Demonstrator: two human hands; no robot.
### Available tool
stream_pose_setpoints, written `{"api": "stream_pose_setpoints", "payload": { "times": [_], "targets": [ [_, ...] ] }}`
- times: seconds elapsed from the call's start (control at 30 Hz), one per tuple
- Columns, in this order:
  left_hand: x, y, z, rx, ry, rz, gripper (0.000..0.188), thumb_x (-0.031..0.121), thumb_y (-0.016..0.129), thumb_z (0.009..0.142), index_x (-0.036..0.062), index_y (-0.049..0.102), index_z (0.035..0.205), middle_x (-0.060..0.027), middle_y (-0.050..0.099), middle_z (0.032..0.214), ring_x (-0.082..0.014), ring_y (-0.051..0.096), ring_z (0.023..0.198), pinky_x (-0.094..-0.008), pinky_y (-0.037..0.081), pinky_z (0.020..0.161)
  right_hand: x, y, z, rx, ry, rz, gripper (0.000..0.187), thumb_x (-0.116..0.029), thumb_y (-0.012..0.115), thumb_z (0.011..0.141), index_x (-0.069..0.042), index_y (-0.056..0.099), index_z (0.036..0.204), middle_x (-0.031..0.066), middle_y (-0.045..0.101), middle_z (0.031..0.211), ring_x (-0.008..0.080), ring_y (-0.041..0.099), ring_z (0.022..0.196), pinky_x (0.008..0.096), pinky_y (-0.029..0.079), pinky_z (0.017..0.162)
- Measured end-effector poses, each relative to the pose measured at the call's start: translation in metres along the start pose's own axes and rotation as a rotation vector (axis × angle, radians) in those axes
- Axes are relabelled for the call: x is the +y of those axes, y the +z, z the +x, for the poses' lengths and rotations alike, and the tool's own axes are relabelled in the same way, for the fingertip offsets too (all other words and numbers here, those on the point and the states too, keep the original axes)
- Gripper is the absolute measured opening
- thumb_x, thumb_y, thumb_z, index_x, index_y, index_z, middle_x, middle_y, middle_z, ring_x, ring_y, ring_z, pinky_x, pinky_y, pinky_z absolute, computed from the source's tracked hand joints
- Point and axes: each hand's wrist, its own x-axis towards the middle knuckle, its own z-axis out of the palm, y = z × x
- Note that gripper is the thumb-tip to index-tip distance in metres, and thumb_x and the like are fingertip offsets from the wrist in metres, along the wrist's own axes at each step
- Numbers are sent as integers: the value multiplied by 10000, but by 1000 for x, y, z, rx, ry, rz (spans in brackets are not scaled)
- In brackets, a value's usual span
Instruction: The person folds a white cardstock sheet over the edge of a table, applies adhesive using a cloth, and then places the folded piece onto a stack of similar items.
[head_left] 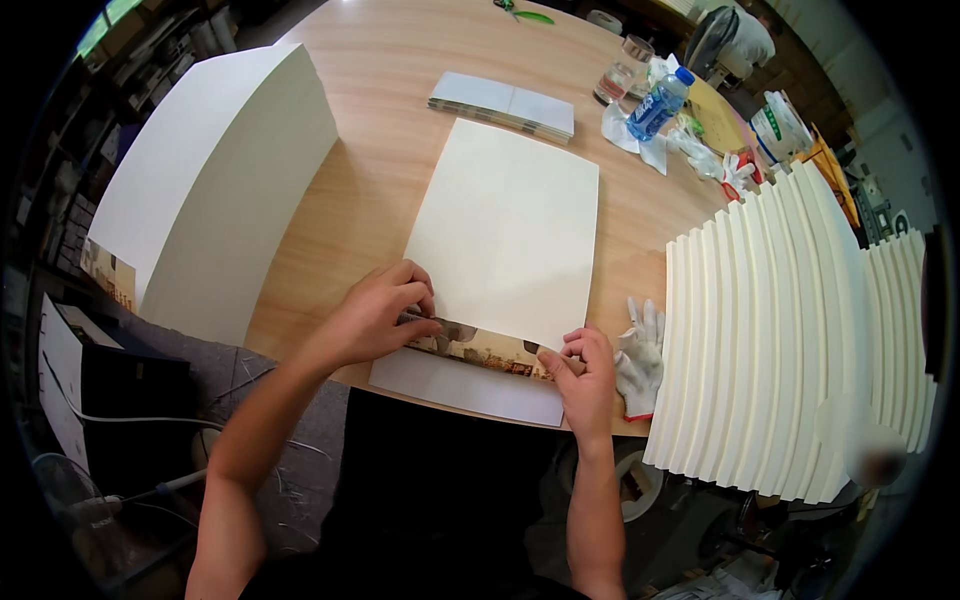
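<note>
A large cream sheet of board lies flat before me on the wooden table. Along its near edge runs a brown and tan printed strip; I cannot tell whether it is a separate piece or part of the sheet. My left hand grips the strip's left end between thumb and curled fingers. At the right end, my right hand pinches the strip, thumb on top. Nearer my body, a white paper piece pokes out beneath the strip, at the table's edge.
A tall stack of white sheets stands on the left. Behind the board sits a low pile of folded pieces. Rows of cream folded boards fill the right, beside a white glove. Farther back are a blue-capped bottle and a glass jar.
</note>
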Motion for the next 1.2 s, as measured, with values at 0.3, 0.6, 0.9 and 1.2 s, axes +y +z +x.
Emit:
{"api": "stream_pose_setpoints", "payload": {
  "times": [0.3,0.6,0.9,1.2],
  "targets": [
    [0,20,11,64,-51,204,343,302,908,787,85,642,795,-66,652,980,-286,664,899,-421,525,767,-9,-2,8,-8,43,-126,269,-143,891,835,-31,647,844,99,652,1025,324,581,1025,422,464,918],
    [-6,11,18,-80,73,363,338,310,878,818,102,664,978,-77,650,1041,-306,683,905,-425,531,778,-11,-1,10,-58,-75,-326,270,-218,839,901,-34,641,896,110,622,982,329,542,1019,446,451,912],
    [69,35,121,-696,905,985,759,230,744,959,564,439,1569,-7,662,1271,-224,716,1038,-386,524,895,-7,-47,18,98,74,10,213,-116,765,941,-21,700,1121,132,649,1068,358,637,1041,453,515,944],
    [61,34,129,-773,792,863,802,189,833,853,595,542,1481,47,730,1114,-217,737,1009,-340,565,853,19,-67,-22,278,-146,-467,133,-39,725,931,-31,746,1063,144,699,967,363,676,883,448,547,777]
  ]
}}
